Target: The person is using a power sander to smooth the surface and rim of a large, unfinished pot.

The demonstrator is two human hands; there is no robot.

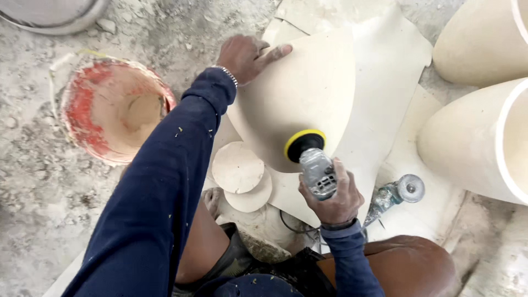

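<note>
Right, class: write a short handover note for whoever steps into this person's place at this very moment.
Left hand: flat on the top edge of the cream cone-shaped piece, steadying it.
Right hand: gripping the sander, its yellow-rimmed pad against the piece's lower part.
Nearby: two round discs by the knee, a second grinder lying to the right, a red bucket to the left.
How much surface is sanded cannot be told.
</note>
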